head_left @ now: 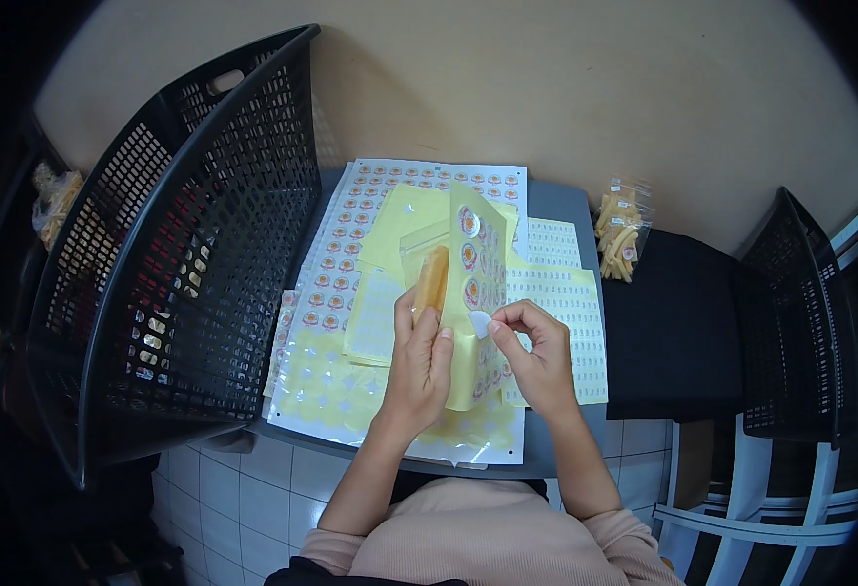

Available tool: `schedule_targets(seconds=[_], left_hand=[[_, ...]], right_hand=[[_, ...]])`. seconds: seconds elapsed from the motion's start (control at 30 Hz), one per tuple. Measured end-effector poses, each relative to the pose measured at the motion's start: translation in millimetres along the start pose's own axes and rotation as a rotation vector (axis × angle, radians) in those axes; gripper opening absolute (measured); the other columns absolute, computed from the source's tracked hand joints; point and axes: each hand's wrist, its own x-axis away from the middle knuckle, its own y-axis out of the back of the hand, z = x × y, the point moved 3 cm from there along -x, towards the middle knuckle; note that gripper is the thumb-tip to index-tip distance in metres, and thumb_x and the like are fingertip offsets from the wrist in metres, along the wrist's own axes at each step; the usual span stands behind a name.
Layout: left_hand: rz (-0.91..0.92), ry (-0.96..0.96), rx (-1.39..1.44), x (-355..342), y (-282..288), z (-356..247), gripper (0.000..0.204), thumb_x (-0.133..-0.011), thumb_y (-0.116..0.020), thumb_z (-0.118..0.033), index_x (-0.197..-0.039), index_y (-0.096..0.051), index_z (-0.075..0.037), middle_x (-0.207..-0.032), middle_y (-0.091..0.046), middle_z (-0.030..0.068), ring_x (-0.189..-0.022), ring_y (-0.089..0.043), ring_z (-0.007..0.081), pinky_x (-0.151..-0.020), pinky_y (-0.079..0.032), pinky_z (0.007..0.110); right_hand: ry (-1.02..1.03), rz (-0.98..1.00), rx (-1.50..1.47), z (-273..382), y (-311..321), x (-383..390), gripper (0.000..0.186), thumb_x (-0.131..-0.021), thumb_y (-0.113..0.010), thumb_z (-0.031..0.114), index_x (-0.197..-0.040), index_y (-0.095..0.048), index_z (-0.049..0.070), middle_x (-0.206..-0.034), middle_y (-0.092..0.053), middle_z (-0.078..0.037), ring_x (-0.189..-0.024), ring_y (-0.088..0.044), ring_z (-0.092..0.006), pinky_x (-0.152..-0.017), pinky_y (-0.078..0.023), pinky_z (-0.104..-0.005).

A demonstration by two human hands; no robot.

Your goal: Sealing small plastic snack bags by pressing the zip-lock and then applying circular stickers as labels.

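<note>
My left hand is closed around a clear bag of yellow snack sticks and also grips the edge of a yellow-backed sticker sheet, which stands up and curls beside the bag. Round printed stickers run along the sheet's right face. Between the thumb and forefinger of my right hand is a small round sticker, its white back showing, close to the sheet. Whether its edge still touches the sheet, I cannot tell. Below both hands lies a large white sheet of round stickers, its lower rows peeled to yellow backing.
A tall black plastic basket stands tilted at the left. More yellow label sheets spread over the grey table. Filled snack bags lie at the right on a black-covered surface, with another black basket beyond.
</note>
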Motion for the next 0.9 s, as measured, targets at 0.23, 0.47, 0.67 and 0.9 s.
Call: schedule_targets(seconds=[0.23,0.47,0.67,0.9], left_hand=[[-0.021,0.006,-0.010,-1,1,2,0.016,-0.085,-0.035,-0.007,-0.089,-0.043,0.006,-0.114,-0.033,0.0222,-0.103,-0.039,0.0323,-0.087,-0.032,0.037],[-0.018,0.040,-0.003,-2,3,3,0.017,-0.084,-0.035,-0.007,-0.091,-0.044,0.006,-0.113,-0.033,0.0224,-0.103,-0.039,0.0324,-0.087,-0.032,0.037],[-0.029,0.138,-0.052,-2,14,9,0.017,-0.084,-0.037,-0.007,-0.093,-0.043,0.005,-0.113,-0.033,0.0228,-0.105,-0.038,0.0358,-0.089,-0.031,0.039],[-0.152,0.192,-0.493,0,47,1,0.039,-0.081,-0.049,-0.007,-0.117,-0.037,-0.002,-0.121,-0.027,0.0268,-0.117,-0.028,0.0409,-0.094,-0.029,0.043]], right_hand=[[-0.108,0.026,-0.141,-10,0,-2,0.010,-0.077,-0.055,0.005,-0.077,-0.056,-0.005,-0.074,-0.058,-0.009,-0.071,-0.058,-0.0143,-0.065,-0.045,-0.0256],[-0.179,0.108,-0.266,-10,0,-4,0.010,-0.082,-0.050,0.006,-0.081,-0.050,-0.004,-0.080,-0.056,-0.009,-0.076,-0.062,-0.0181,-0.061,-0.045,-0.0242],[-0.181,0.042,-0.380,-15,12,-7,0.010,-0.087,-0.043,0.011,-0.082,-0.045,0.002,-0.078,-0.055,-0.006,-0.078,-0.061,-0.0157,-0.071,-0.046,-0.0252],[-0.075,-0.133,-0.313,-19,18,-7,0.004,-0.082,-0.049,0.003,-0.080,-0.051,-0.001,-0.078,-0.051,-0.004,-0.074,-0.051,-0.0097,-0.066,-0.043,-0.0239]])
